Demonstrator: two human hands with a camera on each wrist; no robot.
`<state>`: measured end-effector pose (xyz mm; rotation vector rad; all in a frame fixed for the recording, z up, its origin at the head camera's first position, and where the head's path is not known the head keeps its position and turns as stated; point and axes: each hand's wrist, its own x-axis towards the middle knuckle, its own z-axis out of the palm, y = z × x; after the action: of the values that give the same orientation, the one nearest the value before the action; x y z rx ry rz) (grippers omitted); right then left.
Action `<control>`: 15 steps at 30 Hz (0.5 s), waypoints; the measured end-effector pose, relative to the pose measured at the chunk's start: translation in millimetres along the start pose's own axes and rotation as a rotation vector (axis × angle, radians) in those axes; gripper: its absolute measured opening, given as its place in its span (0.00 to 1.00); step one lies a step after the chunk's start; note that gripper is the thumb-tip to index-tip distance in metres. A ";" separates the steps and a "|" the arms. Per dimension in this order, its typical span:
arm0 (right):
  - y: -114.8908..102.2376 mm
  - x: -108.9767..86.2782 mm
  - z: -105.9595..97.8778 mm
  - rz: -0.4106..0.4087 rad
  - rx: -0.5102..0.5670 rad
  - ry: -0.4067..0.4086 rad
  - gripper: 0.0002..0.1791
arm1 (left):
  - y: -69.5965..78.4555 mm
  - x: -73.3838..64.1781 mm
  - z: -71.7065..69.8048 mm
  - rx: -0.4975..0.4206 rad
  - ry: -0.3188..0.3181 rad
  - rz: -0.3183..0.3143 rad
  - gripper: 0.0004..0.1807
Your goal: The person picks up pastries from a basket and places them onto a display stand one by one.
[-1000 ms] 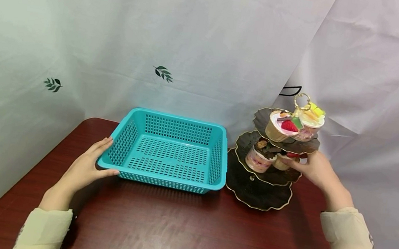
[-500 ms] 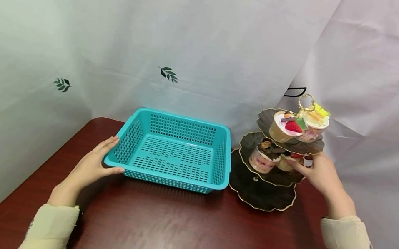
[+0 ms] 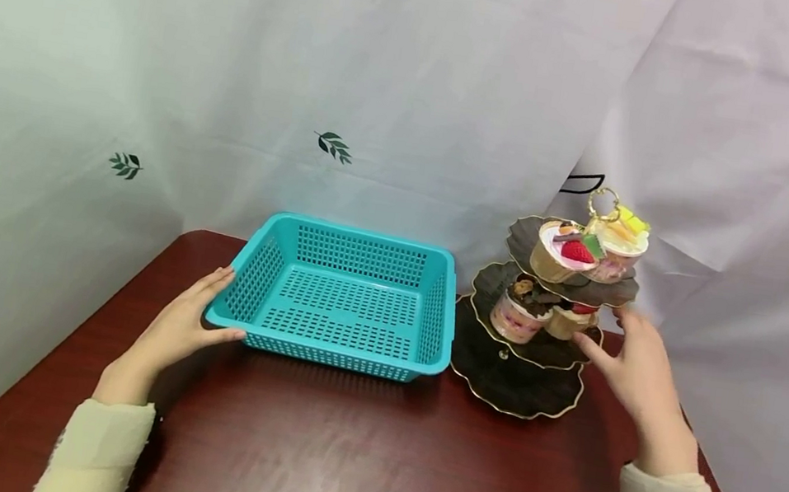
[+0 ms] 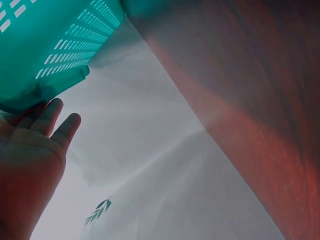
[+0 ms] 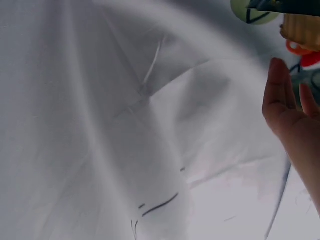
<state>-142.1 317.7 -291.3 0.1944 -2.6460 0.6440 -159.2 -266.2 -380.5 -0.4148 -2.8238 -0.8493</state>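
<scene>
My left hand (image 3: 185, 326) spans the front left corner of a turquoise plastic basket (image 3: 335, 359), thumb along the front and fingers against the left side. Those fingers reach fairly straight to the basket's wall (image 4: 75, 52) in the left wrist view. At right, my right hand (image 3: 636, 365) is spread beside the middle tier of a dark, gold-edged tiered stand (image 3: 514, 386). Its thumb is apart from the strawberry-topped cupcake (image 3: 566, 324) on that tier. A clear dessert cup with chocolate topping (image 3: 518, 316) sits left of this cupcake. Nothing is held in the right hand.
Above, the stand's top tier (image 3: 613, 293) carries a strawberry cupcake (image 3: 559, 255) and a yellow-topped dessert cup (image 3: 618, 250). A gold ring handle (image 3: 604, 204) rises there. The reddish wooden table (image 3: 337, 455) meets a pale printed cloth (image 3: 412, 115) behind.
My right hand has let go of the strawberry cupcake on the middle tier and drawn back slightly, thumb lower. The left hand stays at the basket. The head view shifted a little early on.
</scene>
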 end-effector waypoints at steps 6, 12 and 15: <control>-10.3 -24.4 0.7 0.036 -0.025 0.145 0.35 | 4.2 6.5 0.7 0.004 -0.002 0.019 0.54; -25.1 -45.3 14.0 -0.027 -0.010 0.307 0.30 | 7.2 14.1 -1.9 0.035 0.030 0.053 0.57; -32.1 -50.9 26.5 -0.116 0.008 0.374 0.27 | 8.7 14.8 -2.6 0.046 0.054 0.074 0.58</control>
<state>-98.1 278.9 -321.0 0.2057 -2.2568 0.5879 -170.3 -257.5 -370.4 -0.4787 -2.7543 -0.7683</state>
